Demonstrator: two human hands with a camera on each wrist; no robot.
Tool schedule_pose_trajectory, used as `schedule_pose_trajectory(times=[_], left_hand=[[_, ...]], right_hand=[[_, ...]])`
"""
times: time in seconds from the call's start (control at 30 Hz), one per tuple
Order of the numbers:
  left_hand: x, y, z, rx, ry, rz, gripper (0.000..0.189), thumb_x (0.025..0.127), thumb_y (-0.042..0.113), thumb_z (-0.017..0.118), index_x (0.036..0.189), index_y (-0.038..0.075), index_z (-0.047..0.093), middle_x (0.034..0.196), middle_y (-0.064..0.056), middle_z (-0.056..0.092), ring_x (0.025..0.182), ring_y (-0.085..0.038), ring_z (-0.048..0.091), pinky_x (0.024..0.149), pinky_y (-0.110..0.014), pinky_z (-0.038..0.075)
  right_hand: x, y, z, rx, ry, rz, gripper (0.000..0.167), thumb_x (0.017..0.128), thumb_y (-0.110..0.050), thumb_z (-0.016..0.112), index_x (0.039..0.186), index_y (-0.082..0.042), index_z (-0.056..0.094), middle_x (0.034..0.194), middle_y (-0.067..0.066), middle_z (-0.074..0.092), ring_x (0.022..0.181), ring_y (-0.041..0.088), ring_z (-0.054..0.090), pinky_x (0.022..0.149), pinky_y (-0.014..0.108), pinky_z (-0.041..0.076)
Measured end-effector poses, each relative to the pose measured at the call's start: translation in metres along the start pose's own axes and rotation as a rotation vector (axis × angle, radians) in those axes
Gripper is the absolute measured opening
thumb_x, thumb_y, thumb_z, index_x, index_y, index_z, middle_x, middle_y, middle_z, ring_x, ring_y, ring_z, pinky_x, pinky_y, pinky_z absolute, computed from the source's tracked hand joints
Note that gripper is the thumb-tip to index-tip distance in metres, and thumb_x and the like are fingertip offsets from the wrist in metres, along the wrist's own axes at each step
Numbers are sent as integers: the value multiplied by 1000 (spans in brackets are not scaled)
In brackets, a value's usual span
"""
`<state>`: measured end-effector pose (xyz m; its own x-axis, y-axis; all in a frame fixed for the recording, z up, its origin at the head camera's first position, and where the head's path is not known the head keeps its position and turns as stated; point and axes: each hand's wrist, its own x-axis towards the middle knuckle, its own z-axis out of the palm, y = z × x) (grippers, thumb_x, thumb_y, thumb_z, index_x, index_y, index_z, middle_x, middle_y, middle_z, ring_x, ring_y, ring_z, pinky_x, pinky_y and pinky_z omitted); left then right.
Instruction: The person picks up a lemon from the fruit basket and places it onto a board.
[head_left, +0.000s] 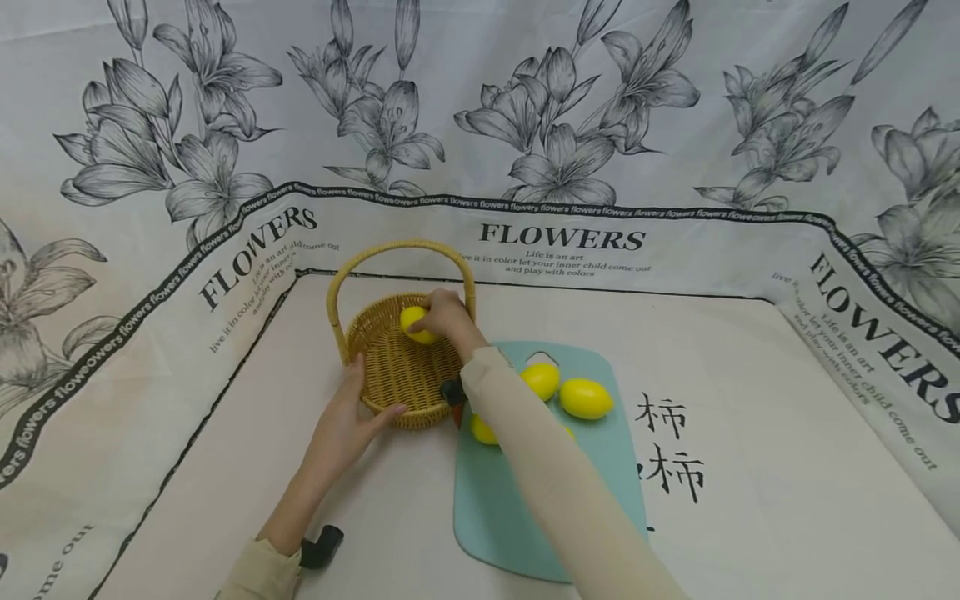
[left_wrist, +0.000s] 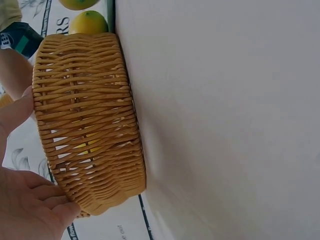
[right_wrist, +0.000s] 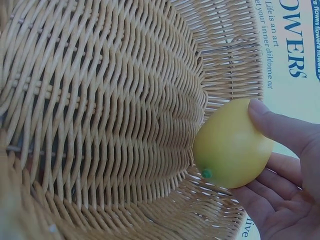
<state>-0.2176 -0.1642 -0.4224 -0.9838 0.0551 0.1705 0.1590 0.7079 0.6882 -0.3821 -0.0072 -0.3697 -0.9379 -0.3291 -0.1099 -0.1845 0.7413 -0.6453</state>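
Observation:
A yellow lemon (right_wrist: 232,145) with a small green tip is gripped between the thumb and fingers of my right hand (head_left: 448,320). The hand reaches under the handle and holds the lemon inside the wicker basket (head_left: 393,367), close to its far wall. My left hand (head_left: 348,417) steadies the basket at its left and near side, thumb along the rim. In the left wrist view, its fingers (left_wrist: 47,200) lie against the woven side. Other lemons (head_left: 587,398) lie on the light blue cutting board (head_left: 480,508) right of the basket, some partly hidden by the right forearm.
The basket's tall arched handle (head_left: 405,244) rises above both hands. A white cloth (head_left: 360,533) covers the table, with black characters (head_left: 675,471) right of the board. Flower-printed fabric (head_left: 562,100) stands as a wall at the back and sides.

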Motion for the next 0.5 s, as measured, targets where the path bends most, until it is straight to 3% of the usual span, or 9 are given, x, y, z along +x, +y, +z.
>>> schedule_pose_trajectory(times=[0.5], left_hand=[[-2, -4, 0, 10, -4, 3, 107, 85, 58, 64, 153, 0, 5, 157, -24, 11, 144, -37, 14, 113, -54, 23]], right_hand=[[-11, -4, -4, -6, 5, -49, 56, 87, -22, 74, 135, -2, 55, 120, 12, 61, 98, 19, 60, 81, 27, 52]])
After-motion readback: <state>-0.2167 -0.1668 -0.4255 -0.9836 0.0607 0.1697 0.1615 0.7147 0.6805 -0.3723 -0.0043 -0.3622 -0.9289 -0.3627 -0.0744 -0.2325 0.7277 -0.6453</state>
